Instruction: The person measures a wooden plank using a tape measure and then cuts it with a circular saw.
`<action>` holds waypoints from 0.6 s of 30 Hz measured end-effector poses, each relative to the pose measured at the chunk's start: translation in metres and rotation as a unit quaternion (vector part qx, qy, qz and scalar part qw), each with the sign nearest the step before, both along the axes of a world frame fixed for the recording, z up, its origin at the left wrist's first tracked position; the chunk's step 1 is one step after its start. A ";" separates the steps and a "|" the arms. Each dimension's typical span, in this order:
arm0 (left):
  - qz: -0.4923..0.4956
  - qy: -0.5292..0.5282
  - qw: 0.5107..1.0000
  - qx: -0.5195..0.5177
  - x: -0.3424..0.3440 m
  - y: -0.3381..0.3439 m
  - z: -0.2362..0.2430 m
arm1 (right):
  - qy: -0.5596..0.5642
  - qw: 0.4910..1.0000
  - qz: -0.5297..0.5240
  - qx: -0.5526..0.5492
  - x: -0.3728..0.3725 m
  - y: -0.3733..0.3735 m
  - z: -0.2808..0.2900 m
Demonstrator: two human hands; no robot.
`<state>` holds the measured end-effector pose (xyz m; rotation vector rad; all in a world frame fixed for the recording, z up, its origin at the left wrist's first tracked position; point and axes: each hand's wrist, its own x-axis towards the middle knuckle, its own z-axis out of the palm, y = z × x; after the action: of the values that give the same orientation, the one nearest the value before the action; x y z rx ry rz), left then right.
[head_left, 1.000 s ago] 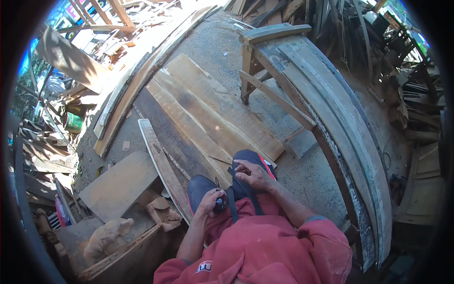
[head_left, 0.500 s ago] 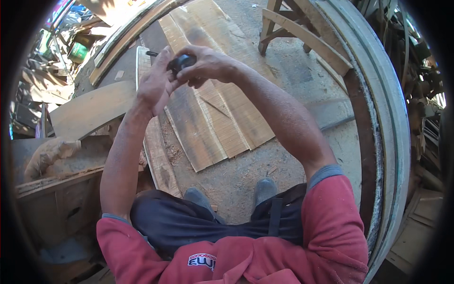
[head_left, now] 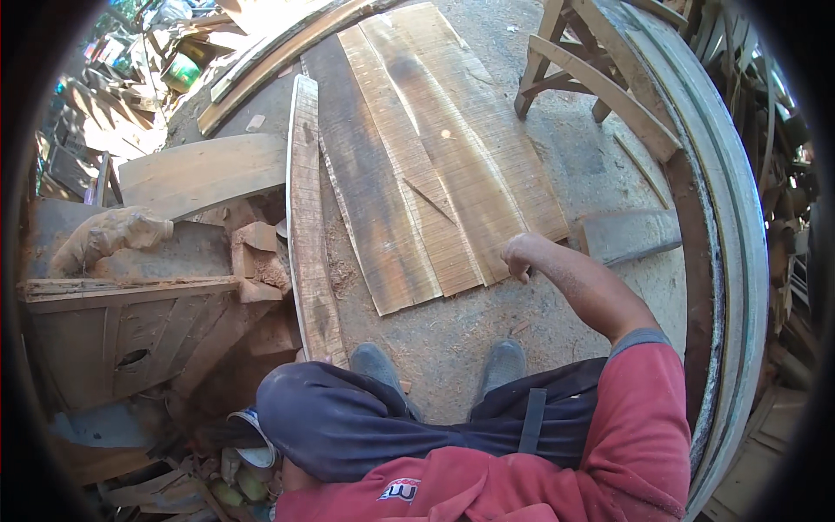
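My right hand (head_left: 524, 253) hangs over the near right corner of the joined wooden boards (head_left: 435, 165), its fingers curled downward. Whatever may be inside its grasp is hidden. Most of my left hand is behind my bent left knee. Only a bit of finger (head_left: 301, 355) seems to show at the near end of a long, slightly curved plank (head_left: 306, 217), and its grip cannot be made out. That plank has a pale left edge and lies left of the boards. A thin wooden strip (head_left: 429, 201) rests across the boards.
A wooden stand (head_left: 565, 65) is at the far right, beside a long curved frame (head_left: 726, 261). A grey block (head_left: 631, 237) lies right of the boards. On the left are a curved panel (head_left: 204, 174), wood offcuts (head_left: 258, 248) and a wooden box (head_left: 130, 339). Sawdust covers the ground.
My hands were together over the boards with a small dark object, which is no longer visible. My right hand has come down to the right, my left down beside my knee. The view has shifted left.
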<state>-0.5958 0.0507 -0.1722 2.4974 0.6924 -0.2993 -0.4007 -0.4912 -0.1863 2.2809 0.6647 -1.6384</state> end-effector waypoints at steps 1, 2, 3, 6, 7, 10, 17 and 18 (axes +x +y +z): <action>-0.010 -0.011 1.000 -0.006 -0.002 -0.009 -0.005 | 0.012 1.000 -0.014 -0.025 -0.007 -0.013 -0.008; -0.022 -0.021 0.999 -0.011 -0.002 -0.020 -0.011 | 0.025 0.998 -0.022 -0.046 -0.011 -0.027 -0.015; -0.039 -0.036 0.999 -0.013 0.000 -0.028 -0.014 | 0.038 0.997 -0.027 -0.063 -0.013 -0.032 -0.015; -0.089 -0.080 0.993 -0.009 0.006 -0.044 -0.013 | 0.081 0.993 -0.038 -0.083 -0.022 -0.030 0.017; -0.107 -0.096 0.989 -0.012 0.009 -0.053 -0.015 | 0.100 0.989 -0.058 -0.088 -0.030 -0.035 0.021; -0.158 -0.141 0.977 -0.031 0.018 -0.079 -0.022 | 0.187 0.967 -0.114 -0.129 -0.060 -0.055 0.010; -0.032 -0.134 0.990 0.037 0.043 -0.026 -0.071 | 0.199 0.964 -0.096 -0.146 -0.095 -0.048 -0.026; 0.009 -0.124 0.990 0.059 0.049 -0.010 -0.076 | 0.199 0.965 -0.105 -0.137 -0.096 -0.043 -0.028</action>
<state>-0.5471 0.0404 -0.2481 2.5791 0.6463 0.0620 -0.4966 -0.5341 -0.2141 1.8956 0.2523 -2.1665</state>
